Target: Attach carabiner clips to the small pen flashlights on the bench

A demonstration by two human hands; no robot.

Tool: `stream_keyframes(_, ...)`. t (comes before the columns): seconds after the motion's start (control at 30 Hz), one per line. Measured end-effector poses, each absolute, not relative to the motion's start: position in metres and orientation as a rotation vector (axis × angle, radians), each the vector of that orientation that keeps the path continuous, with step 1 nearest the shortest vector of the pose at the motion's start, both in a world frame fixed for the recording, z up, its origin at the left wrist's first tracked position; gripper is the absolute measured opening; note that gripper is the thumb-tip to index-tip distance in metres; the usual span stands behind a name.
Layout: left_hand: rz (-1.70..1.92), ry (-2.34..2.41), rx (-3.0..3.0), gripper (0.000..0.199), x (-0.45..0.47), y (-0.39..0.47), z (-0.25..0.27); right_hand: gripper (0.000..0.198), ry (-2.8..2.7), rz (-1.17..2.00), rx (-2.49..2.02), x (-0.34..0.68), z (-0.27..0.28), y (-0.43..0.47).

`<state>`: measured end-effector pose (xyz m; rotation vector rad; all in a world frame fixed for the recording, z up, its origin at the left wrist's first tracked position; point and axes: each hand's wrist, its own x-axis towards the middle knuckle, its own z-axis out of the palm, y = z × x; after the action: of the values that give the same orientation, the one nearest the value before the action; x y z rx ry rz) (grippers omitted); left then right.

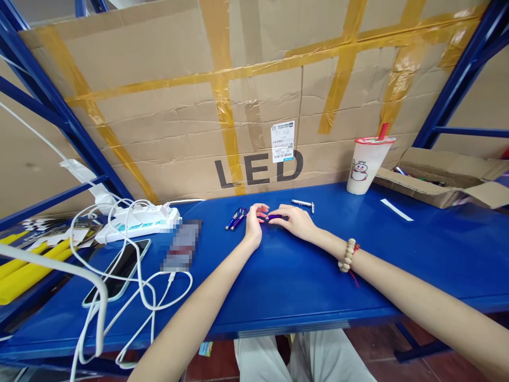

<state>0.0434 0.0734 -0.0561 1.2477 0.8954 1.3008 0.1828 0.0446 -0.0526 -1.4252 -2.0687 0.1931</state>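
Pinching a slim dark purple tube (275, 217) between thumb and fingers of the right hand (297, 222), closed on it from the three o'clock side. Lying nearly level, toward the far part of the blue tabletop (278, 281); impossible to tell whether raised or resting. Curled loosely round the tube's nine o'clock end, fingers bent and thumb near the tip, with the left hand (254, 225); impossible to tell whether gripping anything there. On the right wrist at four o'clock, a wooden bead bracelet (347, 255) with red cord.

Just beside the left hand at nine o'clock, a pair of small blue metallic tubes (234, 221), side by side and tilted. At two o'clock, near the right knuckles, a silver pen-like tube (303, 202).

Farther out at two o'clock, near the back edge, a snowman-printed drink cup (363, 165) with red straw, standing upright beside an open cardboard carton (421, 192). At three o'clock, a white strip (396, 209), with a broad stretch of tabletop between it and the right hand. At twelve, a taped cardboard panel (178, 132) marked LED, bounding the far edge. At six, wide room between hands and front edge (290, 326). At nine, well apart, a white power strip (137, 227). Between eight and nine, tightening room on that side, two smartphones (126, 268) and looping white cables (153, 305).
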Motion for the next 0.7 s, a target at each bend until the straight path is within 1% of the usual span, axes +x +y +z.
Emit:
stream_keyframes(0.3, 1.327, 0.886, 1.294, 0.034, 0.0433, 0.0761, -0.0612, 0.030, -2.038, 0.214, -1.432, 0.1811, -0.0572, 0.0467)
stream_keyframes(0.47, 1.336, 0.888, 1.301, 0.032, 0.0436, 0.0759, -0.0611, 0.034, -2.031, 0.194, -1.407, 0.1802, -0.0587, 0.0477)
stream_keyframes(0.7, 1.325, 0.895, 1.294, 0.033, 0.0434, 0.0754, -0.0598, 0.029, -2.079, 0.198, -1.443, 0.1807, -0.0544, 0.0454)
